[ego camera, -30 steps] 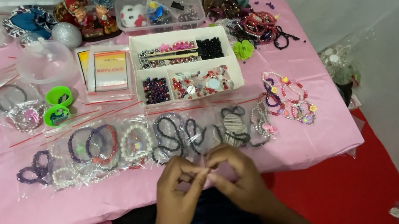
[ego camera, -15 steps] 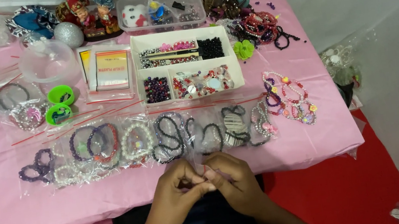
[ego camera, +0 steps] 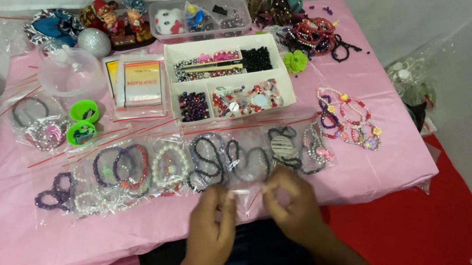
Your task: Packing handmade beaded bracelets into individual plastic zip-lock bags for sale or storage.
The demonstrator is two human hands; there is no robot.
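Both hands, left (ego camera: 215, 226) and right (ego camera: 295, 206), pinched a clear bag (ego camera: 249, 196) at the table's (ego camera: 374, 163) near edge; a slip could have dropped it

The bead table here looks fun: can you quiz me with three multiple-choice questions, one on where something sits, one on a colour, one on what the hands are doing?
1. Where is the white compartment box?
A. middle of the table's far half
B. on the floor
C. in the person's lap

2. What colour is the tablecloth?
A. blue
B. pink
C. yellow

3. How are the left hand and right hand placed?
A. resting far apart
B. inside the box
C. close together at the near table edge

Answers: 1 A, it lies behind the row of bagged bracelets. 2 B, pink throughout. 3 C, fingers nearly meet there.
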